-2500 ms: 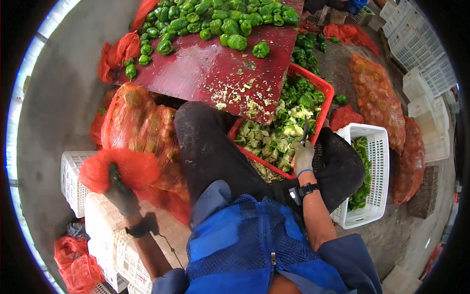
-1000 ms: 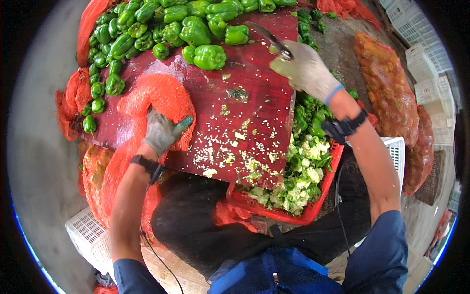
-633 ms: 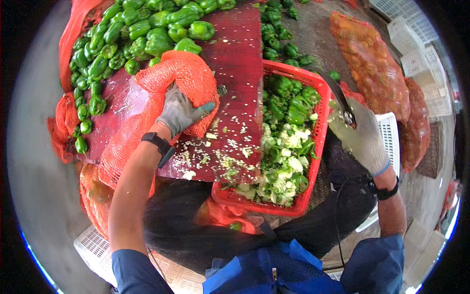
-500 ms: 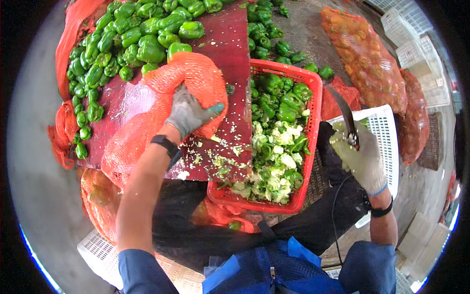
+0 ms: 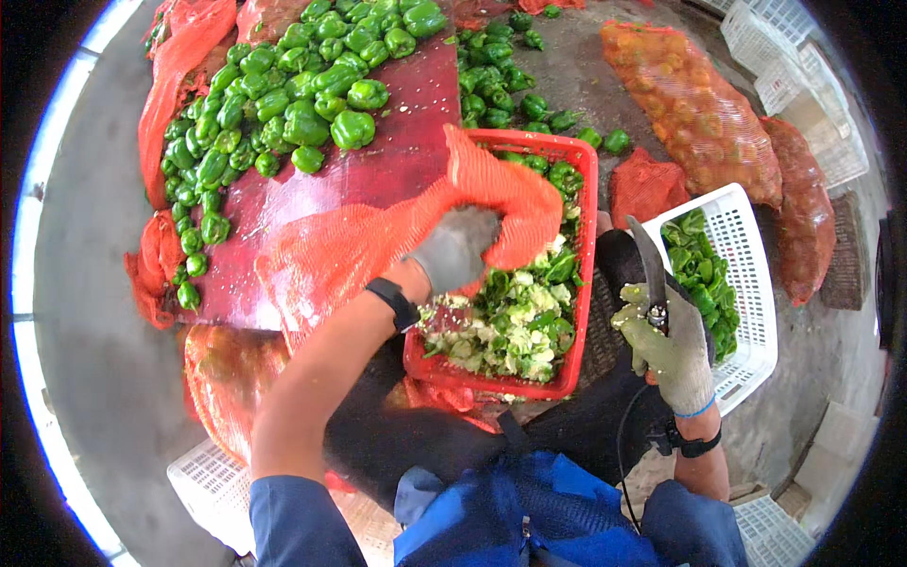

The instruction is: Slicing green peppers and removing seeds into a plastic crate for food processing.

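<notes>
My left hand [image 5: 453, 248], gloved and smeared by motion, grips a bunched red mesh bag [image 5: 524, 213] where the red board [image 5: 387, 165] meets the red crate [image 5: 572, 369], which holds green peppers and cut, pale pepper pieces. The bag trails left over the board, and green peppers [image 5: 304, 123] are piled across its upper part. My right hand [image 5: 666, 345], in a pale, soiled glove, holds a curved knife [image 5: 650, 255] upright beside a white basket [image 5: 751, 312] of green pepper pieces.
Filled mesh sacks [image 5: 690, 113] lie at the upper right, with stacked white crates [image 5: 822, 132] behind. Loose peppers [image 5: 534, 109] lie on the floor beyond the red crate. Another filled sack [image 5: 227, 378] is at my left, near a white crate [image 5: 198, 482].
My left hand has swept the mesh bag rightward off the seed-strewn board edge over the red crate. My right hand has come down from above the board to beside the white basket, still holding the knife.
</notes>
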